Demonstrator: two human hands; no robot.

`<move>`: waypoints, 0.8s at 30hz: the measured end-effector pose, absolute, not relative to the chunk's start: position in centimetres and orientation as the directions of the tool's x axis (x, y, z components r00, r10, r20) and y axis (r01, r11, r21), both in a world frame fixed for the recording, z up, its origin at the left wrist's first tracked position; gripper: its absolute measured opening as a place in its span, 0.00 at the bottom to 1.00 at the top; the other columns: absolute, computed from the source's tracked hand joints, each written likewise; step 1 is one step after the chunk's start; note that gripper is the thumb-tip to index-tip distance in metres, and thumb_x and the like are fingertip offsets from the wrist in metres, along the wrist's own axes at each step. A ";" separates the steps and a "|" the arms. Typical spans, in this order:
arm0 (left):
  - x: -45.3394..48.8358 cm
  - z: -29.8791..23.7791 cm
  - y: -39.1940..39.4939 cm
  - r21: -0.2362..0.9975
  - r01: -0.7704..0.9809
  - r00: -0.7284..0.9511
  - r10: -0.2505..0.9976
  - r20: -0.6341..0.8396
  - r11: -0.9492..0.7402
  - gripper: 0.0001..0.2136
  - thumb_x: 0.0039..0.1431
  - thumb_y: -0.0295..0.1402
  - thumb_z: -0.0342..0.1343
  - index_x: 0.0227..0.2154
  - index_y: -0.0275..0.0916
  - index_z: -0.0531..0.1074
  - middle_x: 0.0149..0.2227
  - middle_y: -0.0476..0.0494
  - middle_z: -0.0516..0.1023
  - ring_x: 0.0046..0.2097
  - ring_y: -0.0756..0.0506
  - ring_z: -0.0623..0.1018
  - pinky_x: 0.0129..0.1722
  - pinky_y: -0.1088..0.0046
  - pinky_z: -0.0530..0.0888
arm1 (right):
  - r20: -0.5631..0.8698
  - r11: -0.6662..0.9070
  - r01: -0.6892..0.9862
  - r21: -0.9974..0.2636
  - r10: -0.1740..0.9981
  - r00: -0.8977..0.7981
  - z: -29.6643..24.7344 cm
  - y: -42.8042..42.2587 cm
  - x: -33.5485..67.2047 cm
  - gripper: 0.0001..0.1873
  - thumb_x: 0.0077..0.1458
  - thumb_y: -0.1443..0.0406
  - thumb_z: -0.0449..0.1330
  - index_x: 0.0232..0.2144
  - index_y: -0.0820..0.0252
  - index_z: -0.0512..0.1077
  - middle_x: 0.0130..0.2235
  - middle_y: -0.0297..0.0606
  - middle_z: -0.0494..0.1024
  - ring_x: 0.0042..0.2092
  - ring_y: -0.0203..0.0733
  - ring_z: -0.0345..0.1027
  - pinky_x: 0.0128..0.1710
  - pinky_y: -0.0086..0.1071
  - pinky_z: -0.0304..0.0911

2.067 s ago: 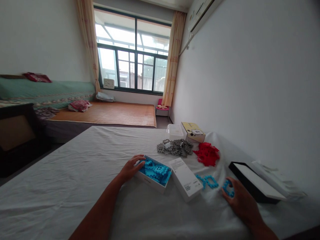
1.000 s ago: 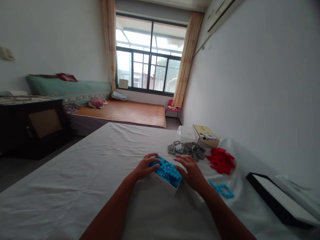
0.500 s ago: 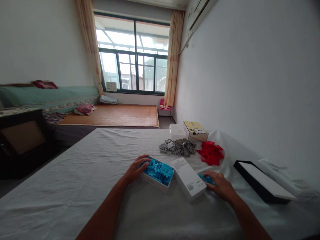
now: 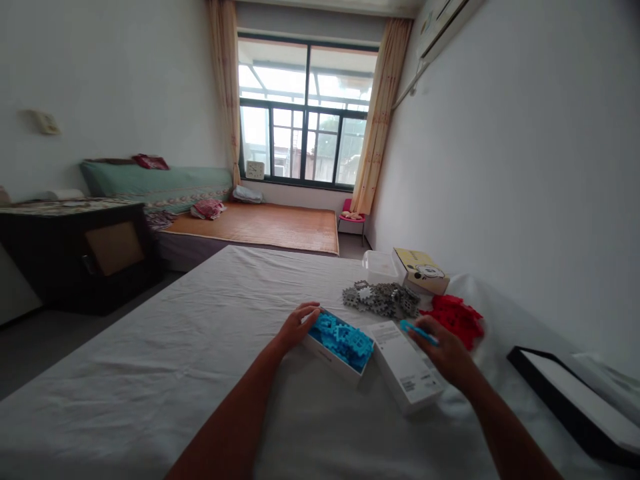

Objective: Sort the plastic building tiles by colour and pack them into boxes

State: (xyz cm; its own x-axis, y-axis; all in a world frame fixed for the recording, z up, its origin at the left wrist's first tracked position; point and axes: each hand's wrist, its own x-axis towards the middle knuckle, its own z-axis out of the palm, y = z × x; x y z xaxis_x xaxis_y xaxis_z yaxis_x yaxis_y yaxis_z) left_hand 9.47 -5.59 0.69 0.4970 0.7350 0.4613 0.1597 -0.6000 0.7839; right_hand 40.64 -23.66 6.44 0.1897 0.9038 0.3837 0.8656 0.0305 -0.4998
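Observation:
A small white box [image 4: 326, 359] is filled with blue toothed plastic building pieces [image 4: 345, 340]. My left hand [image 4: 299, 327] grips this box by its left end, fingers over the rim. In my right hand [image 4: 445, 350] a flat blue building piece [image 4: 419, 332] is pinched, seen nearly edge-on, raised above a white box lid [image 4: 403, 367]. That lid lies with its printed face up, touching or very near the filled box's right end. Behind the boxes is a pile of grey toothed pieces [image 4: 383, 300]. Red pieces [image 4: 457, 319] are heaped beyond my right hand, partly hidden by it.
A clear plastic container [image 4: 380, 265] and a yellow carton [image 4: 420, 270] stand at the back by the wall. To the right lies a black-edged tray-like box [image 4: 575, 407]. White cloth [image 4: 200, 333] covers the table. A bed and a dark cabinet [image 4: 85, 253] are beyond.
My right hand has lifted the blue piece from the table beside the lid to above it. My left hand stays on the box. The view has turned left.

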 end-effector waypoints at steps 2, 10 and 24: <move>9.3 0.8 -5.5 0.790 0.160 0.456 0.754 0.473 -0.592 0.20 0.62 0.46 0.45 0.41 0.40 0.77 0.49 0.39 0.75 0.53 0.42 0.71 0.56 0.61 0.65 | 0.398 0.143 0.920 -0.366 0.917 0.016 7.9 -21.1 35.2 0.12 0.57 0.54 0.52 0.34 0.54 0.68 0.35 0.37 0.76 0.38 0.43 0.68 0.36 0.34 0.62; 8.9 1.1 -5.4 0.802 0.107 0.403 0.763 0.506 -0.588 0.20 0.63 0.45 0.45 0.41 0.39 0.76 0.47 0.39 0.76 0.53 0.43 0.71 0.56 0.63 0.66 | 0.270 0.304 0.928 -0.215 0.932 -0.242 8.5 -14.9 26.3 0.13 0.46 0.58 0.65 0.35 0.53 0.70 0.39 0.36 0.75 0.44 0.46 0.65 0.41 0.35 0.59; 8.3 1.4 -6.5 0.774 0.118 0.628 0.650 0.427 -0.622 0.14 0.51 0.42 0.61 0.40 0.45 0.78 0.55 0.40 0.69 0.57 0.39 0.67 0.56 0.63 0.64 | 0.282 0.257 0.843 -0.473 0.950 -0.131 7.3 -17.4 29.2 0.14 0.50 0.60 0.60 0.42 0.54 0.71 0.41 0.36 0.76 0.44 0.45 0.67 0.45 0.37 0.60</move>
State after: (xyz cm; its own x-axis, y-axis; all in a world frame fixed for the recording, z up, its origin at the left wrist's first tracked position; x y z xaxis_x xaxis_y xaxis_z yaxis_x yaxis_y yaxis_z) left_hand 8.27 -6.55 1.35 0.6284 0.6502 0.4269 0.1178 -0.6220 0.7741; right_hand 29.22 -17.43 7.35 -0.1313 0.9504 0.2821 0.8428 0.2568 -0.4729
